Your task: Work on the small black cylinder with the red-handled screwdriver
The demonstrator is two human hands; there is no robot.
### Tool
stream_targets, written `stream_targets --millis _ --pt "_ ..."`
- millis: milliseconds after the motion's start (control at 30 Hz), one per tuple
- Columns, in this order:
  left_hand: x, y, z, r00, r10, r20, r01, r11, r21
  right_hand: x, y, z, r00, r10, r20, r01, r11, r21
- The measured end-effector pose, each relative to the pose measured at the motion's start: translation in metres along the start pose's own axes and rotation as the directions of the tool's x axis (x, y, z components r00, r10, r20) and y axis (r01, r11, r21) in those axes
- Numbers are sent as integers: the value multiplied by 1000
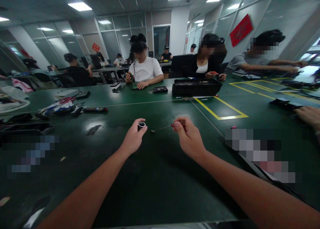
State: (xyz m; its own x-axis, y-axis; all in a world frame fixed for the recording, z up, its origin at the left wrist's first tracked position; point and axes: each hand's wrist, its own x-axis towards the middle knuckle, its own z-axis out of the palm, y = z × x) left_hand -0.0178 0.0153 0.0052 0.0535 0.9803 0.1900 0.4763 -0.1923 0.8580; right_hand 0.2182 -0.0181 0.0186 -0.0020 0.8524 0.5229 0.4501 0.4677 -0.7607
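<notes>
My left hand (133,137) is closed around a small dark cylindrical piece with a bright ring at its top (141,125); its lower part is hidden by the fingers. In my right hand (188,135) is a thin screwdriver (172,125) with a reddish handle, gripped between thumb and fingers. Its slim shaft points left, toward the ringed piece, without touching it. Between the two hands a tiny greyish part (152,131) lies on the green table (155,182).
A long black open casing (196,88) stands across the table, before two seated co-workers. To the left lie a heap of cables and gloves (62,105) and a dark pen-like tool (95,109). Yellow tape (232,117) marks the right side, where another person's hand (310,117) rests.
</notes>
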Motion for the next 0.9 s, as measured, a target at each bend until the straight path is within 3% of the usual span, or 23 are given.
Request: stream_targets --millis 267,400,567,733,900 --pt "9 23 -8 986 -21 163 -42 925 377 0 0 1 1000 3 6 -3 1000 31" --pt "18 18 -2 954 -86 287 -68 872 485 -1 1 1 1000 3 15 -3 999 32" --pt "32 7 10 917 -29 398 -244 749 616 -1 1 2 999 22 37 -24 999 43" --pt "39 5 14 896 21 444 -312 742 594 0 2 2 998 33 46 -35 999 37" --pt "36 7 -2 937 29 348 -193 872 449 -1 5 2 997 52 64 -55 998 43"
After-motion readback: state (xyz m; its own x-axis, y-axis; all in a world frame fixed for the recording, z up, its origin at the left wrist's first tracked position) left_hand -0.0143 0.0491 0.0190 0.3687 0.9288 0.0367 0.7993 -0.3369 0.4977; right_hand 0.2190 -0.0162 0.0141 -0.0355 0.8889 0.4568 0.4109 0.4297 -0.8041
